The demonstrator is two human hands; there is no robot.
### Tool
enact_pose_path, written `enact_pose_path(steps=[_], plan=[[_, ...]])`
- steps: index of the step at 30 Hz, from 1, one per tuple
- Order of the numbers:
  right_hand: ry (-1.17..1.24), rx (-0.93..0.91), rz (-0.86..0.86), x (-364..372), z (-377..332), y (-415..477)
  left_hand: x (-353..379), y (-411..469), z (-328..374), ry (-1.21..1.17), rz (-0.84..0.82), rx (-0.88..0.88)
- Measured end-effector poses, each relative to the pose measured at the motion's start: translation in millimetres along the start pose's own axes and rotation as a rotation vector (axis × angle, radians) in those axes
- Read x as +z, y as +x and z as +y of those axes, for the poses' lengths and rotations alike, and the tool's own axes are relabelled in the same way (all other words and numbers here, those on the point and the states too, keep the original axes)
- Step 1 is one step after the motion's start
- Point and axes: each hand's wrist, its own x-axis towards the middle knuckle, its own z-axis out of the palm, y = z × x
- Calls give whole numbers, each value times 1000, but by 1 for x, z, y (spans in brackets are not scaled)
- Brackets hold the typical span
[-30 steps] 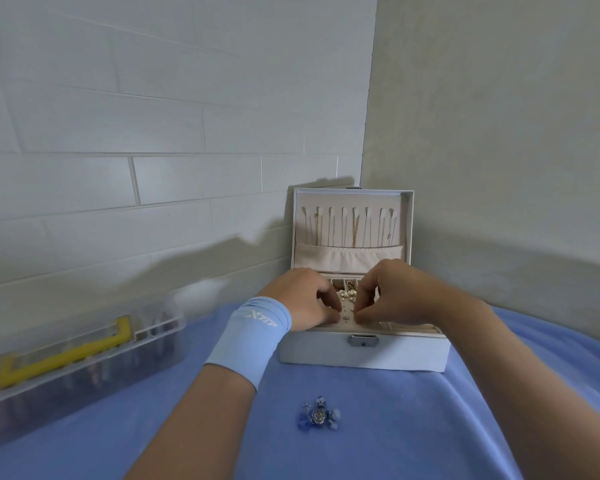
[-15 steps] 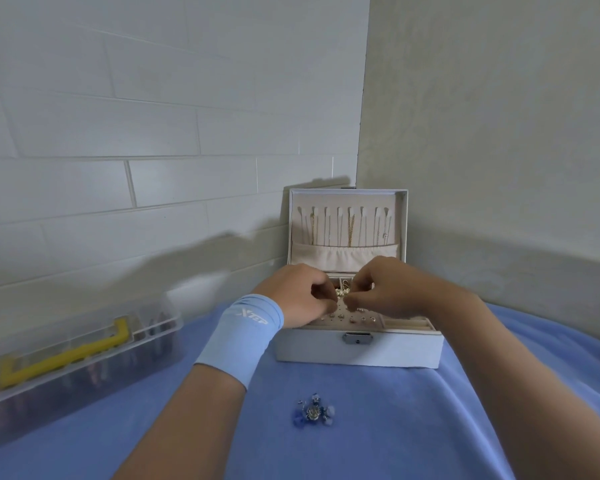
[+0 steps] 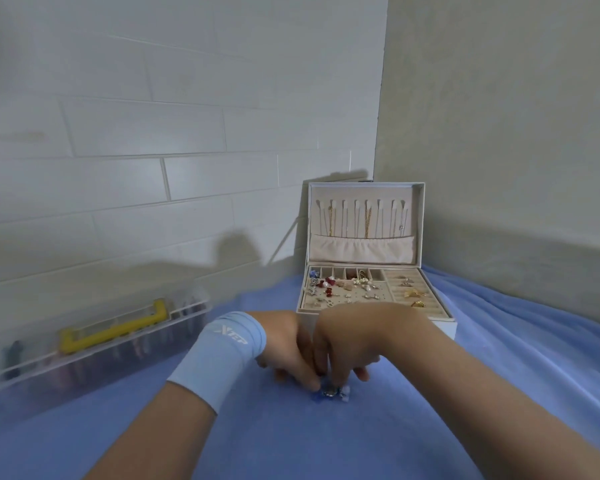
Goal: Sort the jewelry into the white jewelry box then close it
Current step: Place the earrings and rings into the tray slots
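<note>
Front of the box [image 3: 445, 328], on the blue cloth [image 3: 499, 393]: both hands are now down at the blue piece [image 3: 331, 393]. Half a second back they were inside the box, working at the earring panel, so that item looks placed and they've moved on. Left hand [image 3: 284, 351], with the wristband [image 3: 219, 355], and right hand [image 3: 350, 344] sit close together, fingers curled down over the piece. Left fingertips touch its left edge. It's blurred, so I can't tell whether either hand has actually pinched it, and it's not lifted. Box is just behind the hands, lid [image 3: 420, 223] upright, with chains [image 3: 368, 220] hung in it, earrings [image 3: 340, 289] on the panel and rings [image 3: 413, 294] in the right-hand slots. Blue piece is the only loose jewelry I can see on the cloth, so my read is last pickup, then seat it, then shut the lid. It's small and knobbly on soft cloth and could snag or slip in the grab. Clear case [image 3: 111, 330] sits far left, not involved.
</note>
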Motion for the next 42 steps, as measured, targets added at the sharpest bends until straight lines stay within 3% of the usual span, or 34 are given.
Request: enact_pose_path(steps=[6,10,13,19,26,37,42], plan=[[77,23,38,-7,8,-8,12,8,-3,-55,7,40],[261,-53,105,-18,18,-20,10,6,1,-142,74,128],[411,-104,225,-25,28,-25,0,1,2,-320,170,182],[718,-128,563,-40,59,-29,-32,3,4,-708,530,273],[828,-66,726,-62,91,-24,-84,42,28,-829,608,309],[919,9,841,-70,144,10,-107,112,54,-821,624,323],[909,95,789,-62,160,23,-99,135,52,-543,645,264]])
